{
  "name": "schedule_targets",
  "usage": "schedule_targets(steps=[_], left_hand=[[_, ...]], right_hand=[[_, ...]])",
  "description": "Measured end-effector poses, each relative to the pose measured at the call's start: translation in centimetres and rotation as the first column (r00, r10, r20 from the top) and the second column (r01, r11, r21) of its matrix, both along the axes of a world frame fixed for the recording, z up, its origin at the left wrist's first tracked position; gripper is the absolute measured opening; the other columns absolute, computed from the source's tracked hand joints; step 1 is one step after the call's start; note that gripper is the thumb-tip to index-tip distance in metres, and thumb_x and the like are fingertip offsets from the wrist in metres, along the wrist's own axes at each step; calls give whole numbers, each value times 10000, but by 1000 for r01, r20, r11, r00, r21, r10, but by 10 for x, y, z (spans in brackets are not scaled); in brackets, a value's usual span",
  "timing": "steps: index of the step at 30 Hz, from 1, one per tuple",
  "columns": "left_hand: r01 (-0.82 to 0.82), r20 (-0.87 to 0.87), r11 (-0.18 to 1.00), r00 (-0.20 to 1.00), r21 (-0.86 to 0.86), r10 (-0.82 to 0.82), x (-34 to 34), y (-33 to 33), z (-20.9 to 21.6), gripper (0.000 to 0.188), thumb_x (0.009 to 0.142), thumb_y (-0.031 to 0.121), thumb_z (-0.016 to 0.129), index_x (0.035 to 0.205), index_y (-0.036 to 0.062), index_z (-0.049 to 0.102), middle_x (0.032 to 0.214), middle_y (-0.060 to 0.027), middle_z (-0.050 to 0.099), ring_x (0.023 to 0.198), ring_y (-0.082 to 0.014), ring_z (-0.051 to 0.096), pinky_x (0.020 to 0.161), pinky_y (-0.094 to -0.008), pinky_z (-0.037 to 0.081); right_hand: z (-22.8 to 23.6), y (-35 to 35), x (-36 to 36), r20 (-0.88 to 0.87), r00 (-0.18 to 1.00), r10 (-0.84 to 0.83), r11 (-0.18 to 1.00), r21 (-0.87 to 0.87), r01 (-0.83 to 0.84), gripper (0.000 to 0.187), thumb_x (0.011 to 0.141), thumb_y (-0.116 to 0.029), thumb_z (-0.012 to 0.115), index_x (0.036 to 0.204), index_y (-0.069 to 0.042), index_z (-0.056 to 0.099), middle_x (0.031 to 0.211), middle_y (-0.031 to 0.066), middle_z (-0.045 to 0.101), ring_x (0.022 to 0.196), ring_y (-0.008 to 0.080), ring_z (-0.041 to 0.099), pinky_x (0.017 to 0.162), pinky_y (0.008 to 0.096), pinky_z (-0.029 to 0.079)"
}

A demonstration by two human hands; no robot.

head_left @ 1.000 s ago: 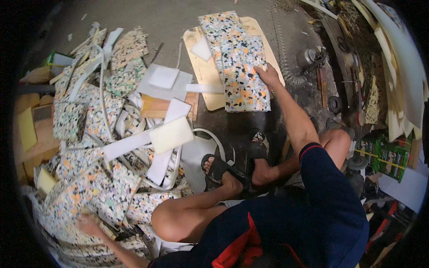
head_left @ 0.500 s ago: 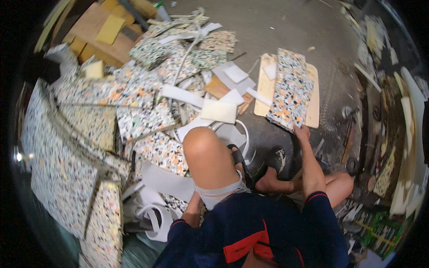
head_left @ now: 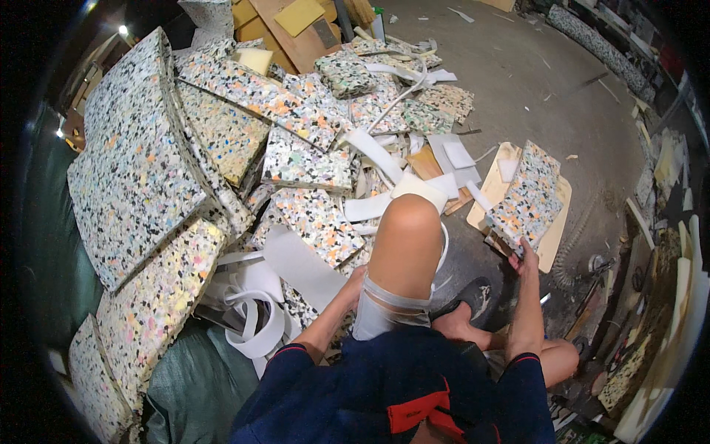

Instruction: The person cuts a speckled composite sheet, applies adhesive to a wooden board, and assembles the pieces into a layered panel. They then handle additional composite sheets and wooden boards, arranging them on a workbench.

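Observation:
My right hand (head_left: 525, 257) grips the near end of a speckled foam slab (head_left: 527, 196), with the thumb up against its edge and the fingers under it. The slab, white with orange, black and grey flecks, lies over a pale wooden board (head_left: 553, 235) on the floor. A small white foam piece (head_left: 507, 170) rests on the board's left part. My left hand (head_left: 358, 283) is down beside my raised knee, next to a grey sheet (head_left: 302, 268); its fingers are hidden behind the leg.
Speckled foam slabs (head_left: 137, 159) are heaped on the left, with white strips (head_left: 376, 157) and a cream foam block (head_left: 421, 189) among them. Curled white strips (head_left: 259, 322) lie by a dark green sack (head_left: 198, 374). Long offcuts (head_left: 677, 325) line the right side.
The view has turned left, so the scene sits further right. My left arm has reached forward beside the knee. My right hand keeps hold of the slab's near end, now with fingers beneath.

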State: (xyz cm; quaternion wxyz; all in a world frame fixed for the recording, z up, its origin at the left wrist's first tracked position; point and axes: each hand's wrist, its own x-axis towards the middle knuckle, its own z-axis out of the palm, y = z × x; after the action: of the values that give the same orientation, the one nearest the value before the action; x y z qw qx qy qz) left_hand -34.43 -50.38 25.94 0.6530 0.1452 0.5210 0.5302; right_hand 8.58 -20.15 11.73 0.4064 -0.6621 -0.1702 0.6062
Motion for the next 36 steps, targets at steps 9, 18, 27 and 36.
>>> schedule_targets(steps=[9, 18, 27, 36], left_hand=[[33, 4, 996, 999, 77, -33, -1, -10, -36, 348, 1043, 255, 572, 1270, 0, 636, 1167, -110, 697, 974, -164, 683, 815, -329, 575], [22, -202, 1000, 979, 3, -21, -19, -19, -41, 250, 971, 221, 601, 1115, 33, 681, 1194, -169, 683, 1046, -312, 680, 885, -482, 537], [100, -266, 995, 959, -12, -100, -38, 18, -45, 237, 949, 206, 603, 1091, 29, 673, 1169, -181, 680, 1034, -332, 673, 879, -492, 530], [224, -268, 974, 937, -35, -225, -16, 60, -56, 224, 928, 190, 606, 1067, 26, 665, 1143, -193, 677, 1022, -352, 666, 874, -501, 524]], right_hand=[[64, -12, 3, -429, 889, 162, 940, 342, -6, 414, 920, -245, 711, 1221, 0, 568, 1014, 159, 687, 843, 279, 709, 676, 396, 645], [13, -100, -64, 71, 978, 197, 980, -12, -197, 579, 857, -310, 753, 1331, -73, 522, 1089, 140, 671, 674, 263, 672, 579, 453, 573], [84, -99, -81, -132, 975, 178, 961, 236, -144, 486, 908, -326, 708, 1268, -83, 490, 1015, 108, 614, 652, 210, 620, 561, 391, 579], [100, -108, -91, -350, 908, 230, 958, 246, -148, 441, 930, -385, 705, 1205, -77, 549, 974, 80, 597, 681, 204, 609, 581, 403, 602]])
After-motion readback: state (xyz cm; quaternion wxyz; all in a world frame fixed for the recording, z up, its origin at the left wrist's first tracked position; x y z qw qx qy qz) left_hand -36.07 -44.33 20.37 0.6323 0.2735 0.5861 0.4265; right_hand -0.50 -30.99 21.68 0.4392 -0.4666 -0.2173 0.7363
